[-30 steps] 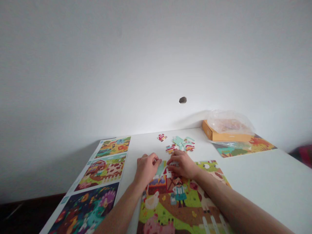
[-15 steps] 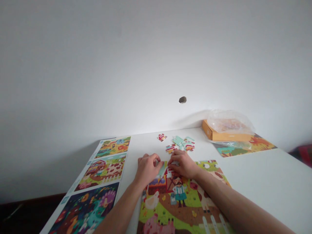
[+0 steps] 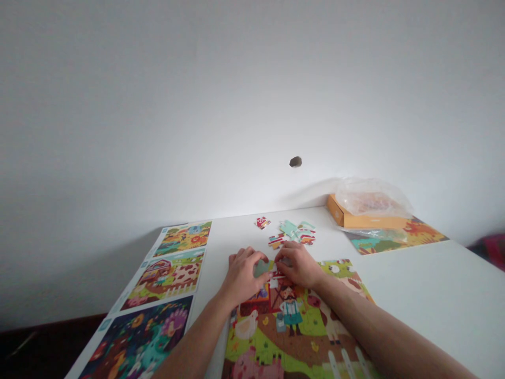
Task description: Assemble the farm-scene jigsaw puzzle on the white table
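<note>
1. The person's left hand (image 3: 243, 275) is closing its curled fingers (image 3: 246, 253) on a pale green cardboard jigsaw piece (image 3: 261, 269).
2. That piece is sitting at the top edge of a colourful farm jigsaw puzzle (image 3: 292, 326), on a white table (image 3: 418, 279).
3. The right hand (image 3: 299, 266) is bending its fingers down just beside the piece; whether they are gripping anything cannot be told.
4. An orange cardboard box (image 3: 355, 222) is carrying a crumpled clear plastic bag (image 3: 371, 197) on top, hiding what is inside.
</note>
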`<action>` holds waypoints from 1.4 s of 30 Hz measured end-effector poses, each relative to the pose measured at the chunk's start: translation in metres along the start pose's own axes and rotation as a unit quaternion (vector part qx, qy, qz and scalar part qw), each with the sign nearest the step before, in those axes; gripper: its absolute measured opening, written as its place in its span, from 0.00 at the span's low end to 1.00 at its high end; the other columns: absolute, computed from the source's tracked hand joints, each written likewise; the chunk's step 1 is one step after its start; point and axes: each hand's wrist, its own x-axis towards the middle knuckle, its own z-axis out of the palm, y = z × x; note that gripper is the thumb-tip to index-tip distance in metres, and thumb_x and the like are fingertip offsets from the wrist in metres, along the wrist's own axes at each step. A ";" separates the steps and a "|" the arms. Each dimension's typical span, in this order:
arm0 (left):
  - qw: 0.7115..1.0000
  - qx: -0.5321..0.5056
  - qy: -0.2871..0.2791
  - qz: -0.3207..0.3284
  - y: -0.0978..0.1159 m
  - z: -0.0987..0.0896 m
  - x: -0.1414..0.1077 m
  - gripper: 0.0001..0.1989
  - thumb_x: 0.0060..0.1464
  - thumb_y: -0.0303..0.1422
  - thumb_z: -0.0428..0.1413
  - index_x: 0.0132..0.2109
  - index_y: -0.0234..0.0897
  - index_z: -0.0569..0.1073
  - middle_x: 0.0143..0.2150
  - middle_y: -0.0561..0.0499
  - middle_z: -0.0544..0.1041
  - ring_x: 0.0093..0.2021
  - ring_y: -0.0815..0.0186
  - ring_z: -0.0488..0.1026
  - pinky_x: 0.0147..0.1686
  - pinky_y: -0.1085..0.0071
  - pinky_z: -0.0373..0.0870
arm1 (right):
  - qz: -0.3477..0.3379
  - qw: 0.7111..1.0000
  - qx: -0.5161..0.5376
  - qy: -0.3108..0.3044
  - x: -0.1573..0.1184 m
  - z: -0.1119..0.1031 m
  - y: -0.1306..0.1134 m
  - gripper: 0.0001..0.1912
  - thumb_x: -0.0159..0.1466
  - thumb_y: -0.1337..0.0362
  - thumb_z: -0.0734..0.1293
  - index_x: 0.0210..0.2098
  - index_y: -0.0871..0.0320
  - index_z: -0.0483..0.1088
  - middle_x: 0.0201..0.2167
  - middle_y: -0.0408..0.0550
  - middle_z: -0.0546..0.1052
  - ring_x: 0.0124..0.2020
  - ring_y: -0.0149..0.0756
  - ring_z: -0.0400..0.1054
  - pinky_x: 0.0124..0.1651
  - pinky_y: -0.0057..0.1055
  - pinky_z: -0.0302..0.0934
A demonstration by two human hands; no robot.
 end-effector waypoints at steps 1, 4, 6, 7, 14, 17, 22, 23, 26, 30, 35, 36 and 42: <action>1.000 0.001 0.005 -0.007 -0.002 0.002 0.000 0.11 0.48 0.38 0.61 0.40 0.45 0.74 0.39 0.52 0.74 0.44 0.60 0.70 0.45 0.64 0.58 | 0.006 1.000 0.000 0.010 0.000 0.000 0.001 0.07 0.58 0.72 0.66 0.32 0.57 0.75 0.32 0.46 0.74 0.37 0.34 0.67 0.43 0.30 0.59; 0.998 0.012 0.040 -0.053 -0.010 0.009 0.003 0.11 0.50 0.39 0.60 0.42 0.45 0.74 0.40 0.52 0.74 0.45 0.59 0.71 0.44 0.64 0.60 | 0.023 0.999 0.000 0.040 0.001 0.000 0.004 0.11 0.57 0.76 0.63 0.32 0.58 0.75 0.33 0.47 0.75 0.37 0.34 0.68 0.43 0.29 0.60; 0.992 0.019 0.073 -0.096 -0.017 0.012 0.006 0.11 0.51 0.38 0.60 0.43 0.44 0.74 0.40 0.51 0.74 0.44 0.60 0.71 0.42 0.66 0.61 | 0.031 0.998 0.003 0.052 0.001 -0.001 0.004 0.12 0.57 0.76 0.62 0.33 0.58 0.75 0.33 0.47 0.76 0.37 0.34 0.69 0.43 0.29 0.60; 0.990 0.018 0.083 -0.112 -0.019 0.013 0.007 0.10 0.52 0.37 0.59 0.43 0.43 0.74 0.38 0.51 0.75 0.42 0.61 0.72 0.40 0.68 0.61 | 0.035 0.998 0.002 0.055 0.001 -0.002 0.004 0.12 0.57 0.76 0.62 0.33 0.58 0.75 0.33 0.47 0.76 0.36 0.34 0.69 0.43 0.29 0.60; 0.995 -0.019 0.060 -0.081 -0.018 0.008 0.007 0.02 0.52 0.29 0.56 0.34 0.40 0.74 0.29 0.55 0.75 0.35 0.66 0.72 0.38 0.71 0.64 | 0.114 0.988 -0.056 0.091 0.001 -0.005 0.004 0.14 0.59 0.75 0.60 0.36 0.57 0.76 0.35 0.49 0.77 0.40 0.37 0.69 0.47 0.30 0.60; 0.995 -0.023 0.074 -0.070 -0.019 0.008 0.007 0.06 0.52 0.26 0.54 0.33 0.40 0.75 0.33 0.52 0.75 0.38 0.65 0.72 0.41 0.70 0.65 | 0.108 0.987 -0.085 0.083 0.001 -0.006 0.005 0.15 0.58 0.75 0.62 0.38 0.57 0.77 0.39 0.51 0.77 0.43 0.40 0.67 0.51 0.34 0.59; 0.995 -0.032 0.092 -0.034 -0.025 0.010 0.008 0.12 0.53 0.23 0.51 0.36 0.40 0.77 0.38 0.50 0.77 0.42 0.63 0.72 0.45 0.67 0.67 | 0.065 0.994 -0.082 0.035 0.000 -0.006 0.004 0.18 0.56 0.75 0.64 0.44 0.56 0.76 0.47 0.49 0.76 0.46 0.42 0.65 0.53 0.38 0.57; 0.995 -0.027 0.096 -0.031 -0.025 0.010 0.008 0.12 0.54 0.23 0.51 0.37 0.40 0.78 0.39 0.50 0.78 0.43 0.62 0.71 0.46 0.66 0.67 | 0.058 0.995 -0.076 0.030 0.000 -0.006 0.003 0.18 0.56 0.75 0.64 0.44 0.56 0.75 0.47 0.48 0.76 0.46 0.42 0.65 0.53 0.38 0.57; 0.995 -0.009 0.095 -0.020 -0.022 0.010 0.007 0.11 0.55 0.28 0.53 0.41 0.40 0.78 0.47 0.48 0.77 0.47 0.60 0.70 0.51 0.62 0.66 | 0.041 0.997 -0.057 0.029 0.000 -0.006 0.002 0.17 0.57 0.74 0.64 0.44 0.57 0.74 0.44 0.47 0.77 0.44 0.41 0.64 0.51 0.37 0.57; 0.998 0.012 0.059 0.010 -0.016 0.010 0.004 0.13 0.55 0.34 0.55 0.47 0.46 0.77 0.56 0.50 0.73 0.54 0.56 0.66 0.55 0.58 0.62 | 0.045 0.996 -0.070 0.045 0.000 -0.006 0.001 0.16 0.59 0.72 0.64 0.45 0.55 0.74 0.48 0.48 0.75 0.46 0.42 0.63 0.52 0.38 0.56; 0.998 0.040 0.050 -0.015 -0.016 0.012 0.003 0.14 0.57 0.35 0.53 0.49 0.48 0.76 0.58 0.52 0.73 0.56 0.54 0.64 0.54 0.55 0.60 | 0.099 0.987 -0.125 0.030 0.000 -0.003 0.004 0.16 0.61 0.58 0.68 0.49 0.52 0.74 0.55 0.50 0.71 0.50 0.48 0.60 0.54 0.45 0.52; 0.997 0.045 0.057 -0.031 -0.017 0.012 0.003 0.14 0.57 0.35 0.53 0.48 0.47 0.76 0.57 0.52 0.73 0.55 0.54 0.64 0.53 0.54 0.60 | 0.102 0.987 -0.125 0.026 0.000 -0.003 0.005 0.15 0.61 0.57 0.68 0.46 0.52 0.75 0.53 0.49 0.72 0.49 0.48 0.60 0.53 0.45 0.52; 0.997 0.023 0.060 -0.044 -0.021 0.013 0.005 0.15 0.55 0.29 0.53 0.47 0.46 0.77 0.57 0.54 0.73 0.54 0.54 0.64 0.53 0.54 0.61 | 0.092 0.990 -0.097 0.036 0.003 -0.004 0.007 0.06 0.60 0.61 0.69 0.35 0.53 0.78 0.42 0.48 0.77 0.43 0.42 0.62 0.50 0.39 0.54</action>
